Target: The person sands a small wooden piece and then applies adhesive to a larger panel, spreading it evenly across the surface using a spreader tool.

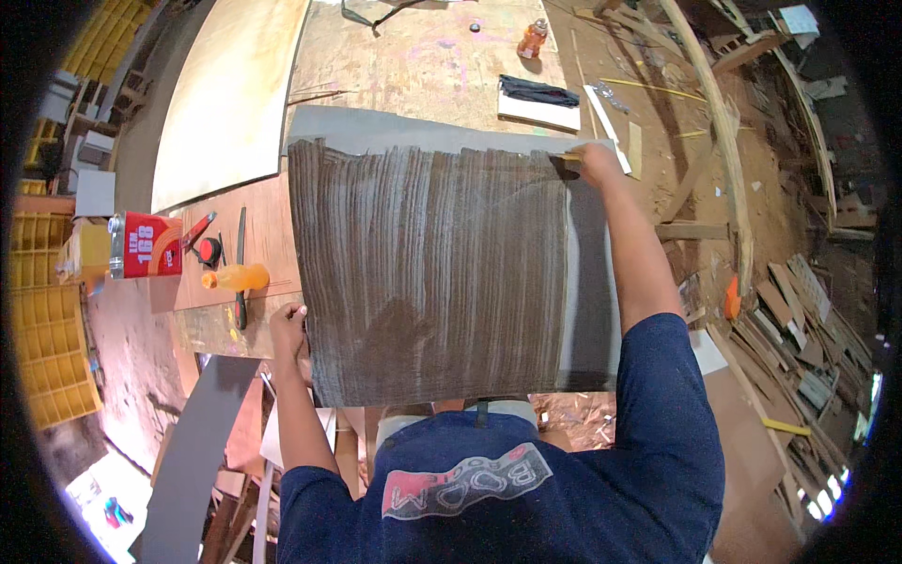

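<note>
A large dark grey sheet (432, 273) lies in front of me, coated with brown, streaky glue lines; a strip along its right side is uncoated. My left hand (288, 329) is closed at the sheet's left edge, its fingertips pinching that edge near the front. At the far right corner my right hand (597, 164) is closed on a thin yellowish spreader (570, 156), mostly hidden by the fingers. The spreader touches the end of the glue streaks. Another grey sheet (376, 128) shows beneath the far edge.
Left on the wooden table (395, 70) are a red can (147, 246), an orange bottle (240, 276), a black-handled blade (241, 308) and a red-black tape measure (209, 250). Behind are a pale board (230, 94), black cloth (537, 90) and another bottle (532, 39). Scrap wood (799, 320) lies right.
</note>
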{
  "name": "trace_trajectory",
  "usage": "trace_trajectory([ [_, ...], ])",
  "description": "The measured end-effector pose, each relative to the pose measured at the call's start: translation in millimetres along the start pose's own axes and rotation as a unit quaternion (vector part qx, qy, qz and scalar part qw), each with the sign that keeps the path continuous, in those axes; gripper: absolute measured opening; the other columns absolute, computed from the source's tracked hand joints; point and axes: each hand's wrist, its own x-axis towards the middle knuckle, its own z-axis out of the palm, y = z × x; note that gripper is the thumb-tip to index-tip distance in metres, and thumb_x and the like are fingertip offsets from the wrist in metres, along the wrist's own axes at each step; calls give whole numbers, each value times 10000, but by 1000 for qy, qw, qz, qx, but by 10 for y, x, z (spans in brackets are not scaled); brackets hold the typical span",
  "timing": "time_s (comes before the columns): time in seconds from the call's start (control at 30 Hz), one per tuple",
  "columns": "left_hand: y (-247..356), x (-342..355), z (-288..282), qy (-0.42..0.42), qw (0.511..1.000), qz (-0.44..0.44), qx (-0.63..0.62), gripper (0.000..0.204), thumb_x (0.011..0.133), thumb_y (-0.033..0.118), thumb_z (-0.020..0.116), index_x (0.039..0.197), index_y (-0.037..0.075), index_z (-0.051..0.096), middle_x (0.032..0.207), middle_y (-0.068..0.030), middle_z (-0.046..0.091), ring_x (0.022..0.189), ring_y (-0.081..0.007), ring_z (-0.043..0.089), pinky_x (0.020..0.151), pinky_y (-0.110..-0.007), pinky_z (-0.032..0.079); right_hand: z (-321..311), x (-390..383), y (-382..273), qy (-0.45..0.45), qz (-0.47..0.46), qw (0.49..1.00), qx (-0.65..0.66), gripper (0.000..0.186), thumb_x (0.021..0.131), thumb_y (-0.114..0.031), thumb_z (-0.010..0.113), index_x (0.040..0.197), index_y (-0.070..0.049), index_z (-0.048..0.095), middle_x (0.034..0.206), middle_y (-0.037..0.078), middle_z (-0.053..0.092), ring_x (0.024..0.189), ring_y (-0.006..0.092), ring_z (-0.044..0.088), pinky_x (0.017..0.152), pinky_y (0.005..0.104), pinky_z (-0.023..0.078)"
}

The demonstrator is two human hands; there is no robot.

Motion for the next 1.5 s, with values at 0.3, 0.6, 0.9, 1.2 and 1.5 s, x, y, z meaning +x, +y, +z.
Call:
trace_trajectory([
  [0.3,76,-15,11,12,1000,-13,26,155,910,96,735,982,-41,738,860,-110,748,789,-166,671,772,-325,531,521,-545,161,-15,-62,998,4,422,812,-67,652,1180,-235,775,1022,197,742,971,387,717,878,506,567],
  [0.6,113,37,49,-5,997,49,64,214,933,167,726,1011,-31,750,814,-78,729,778,-156,665,743,-314,527,880,-2671,-224,-32,20,997,66,413,853,-98,587,1179,-260,782,1030,179,746,929,381,714,861,492,558],
  [0.9,128,10,19,-11,993,102,57,182,943,116,699,1017,-42,750,860,-133,751,778,-185,693,753,-337,538,1316,-4823,-774,28,31,992,117,353,879,-78,554,1106,-196,798,999,150,750,972,373,705,885,495,550],
  [1.2,-62,58,-28,-2,995,90,38,225,923,166,697,1000,-39,751,872,-170,756,810,-247,715,799,-358,536,259,-4765,-959,-55,40,945,320,579,814,103,506,1240,-200,755,1100,180,752,987,285,721,896,377,542],
  [1.5,206,-31,145,28,998,62,8,182,926,125,699,1011,-27,749,878,-152,759,802,-212,705,782,-340,532,-418,-1603,28,130,11,982,137,463,917,-95,551,1303,-289,717,1064,225,715,948,409,686,865,461,544],
])
